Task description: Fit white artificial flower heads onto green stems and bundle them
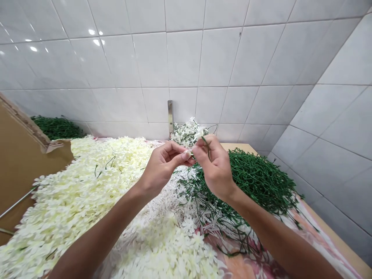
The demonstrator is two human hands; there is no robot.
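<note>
Left hand (164,167) and right hand (215,164) pinch closed on a white artificial blossom (199,133)
Only a small white flower bunch (186,133) sits at 12 o'clock; a large loose cream blossom heap (99,170) lies at 9 o'clock, a green stem pile (255,182) at 3 o'clock

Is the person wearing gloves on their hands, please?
No, the left hand and the right hand both show bare skin.
</note>
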